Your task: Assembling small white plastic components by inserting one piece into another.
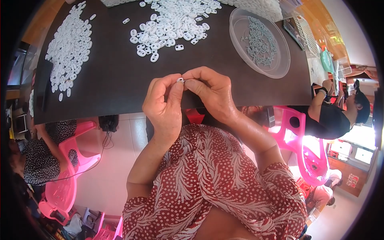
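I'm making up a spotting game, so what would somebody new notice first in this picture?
Probably the big white heap at the dark table's far middle, with the left-hand pile beyond it to the side. Nearer, the left hand and right hand meet at a tiny white piece. Up to the right sits a clear round tub of little grey bits.

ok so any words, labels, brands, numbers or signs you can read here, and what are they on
No text can be read.
Pale label on a dark box-like thing: too small to read.
Red-and-white patch on the far right: too blurred to tell whether it is print.
Small white piece at the left hand's fingertips: no lettering discernible.
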{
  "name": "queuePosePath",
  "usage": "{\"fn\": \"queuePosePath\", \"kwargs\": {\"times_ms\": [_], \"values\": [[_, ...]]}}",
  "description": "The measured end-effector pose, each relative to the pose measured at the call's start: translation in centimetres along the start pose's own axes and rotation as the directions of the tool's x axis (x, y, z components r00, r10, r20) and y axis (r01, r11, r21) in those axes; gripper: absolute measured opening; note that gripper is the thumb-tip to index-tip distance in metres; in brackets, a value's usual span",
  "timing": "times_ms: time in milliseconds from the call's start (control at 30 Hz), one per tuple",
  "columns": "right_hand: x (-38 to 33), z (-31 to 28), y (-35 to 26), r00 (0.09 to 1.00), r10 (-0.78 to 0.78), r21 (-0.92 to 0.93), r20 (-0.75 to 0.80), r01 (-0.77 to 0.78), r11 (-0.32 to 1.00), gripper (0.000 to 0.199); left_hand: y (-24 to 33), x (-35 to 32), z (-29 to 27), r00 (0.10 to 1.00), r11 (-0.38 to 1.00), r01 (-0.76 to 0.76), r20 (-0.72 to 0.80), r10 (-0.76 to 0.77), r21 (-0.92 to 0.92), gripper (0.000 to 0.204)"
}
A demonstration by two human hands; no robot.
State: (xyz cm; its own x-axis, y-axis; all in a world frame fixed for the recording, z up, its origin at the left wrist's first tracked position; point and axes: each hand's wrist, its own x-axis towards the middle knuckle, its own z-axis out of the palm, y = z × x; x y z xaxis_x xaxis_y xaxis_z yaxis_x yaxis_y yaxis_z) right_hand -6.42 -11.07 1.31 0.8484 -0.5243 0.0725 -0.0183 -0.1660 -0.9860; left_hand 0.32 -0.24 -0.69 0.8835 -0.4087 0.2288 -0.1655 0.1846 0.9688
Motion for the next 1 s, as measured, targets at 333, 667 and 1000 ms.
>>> {"fn": "queuePosePath", "kwargs": {"times_ms": [333,667,1000], "values": [[-0.06,0.04,0.03,0.999,0.046,0.054,-0.005,-0.046,0.998,0.013,0.31,-0.11,-0.16,0.999,0.999,0.032,0.002,-0.032,-0.018,0.008],[0.20,-0.23,0.04,1.000,-0.018,-0.041,0.023,0.019,0.999,0.010,-0.11,-0.24,-0.14,0.999,0.997,-0.054,0.013,0.053,0.059,0.008],[0.60,-0.17,0.38,0.996,-0.058,-0.001,0.073,0.058,0.998,0.008,0.20,-0.12,-0.09,0.999,0.997,-0.049,-0.009,0.050,0.060,0.008]]}}
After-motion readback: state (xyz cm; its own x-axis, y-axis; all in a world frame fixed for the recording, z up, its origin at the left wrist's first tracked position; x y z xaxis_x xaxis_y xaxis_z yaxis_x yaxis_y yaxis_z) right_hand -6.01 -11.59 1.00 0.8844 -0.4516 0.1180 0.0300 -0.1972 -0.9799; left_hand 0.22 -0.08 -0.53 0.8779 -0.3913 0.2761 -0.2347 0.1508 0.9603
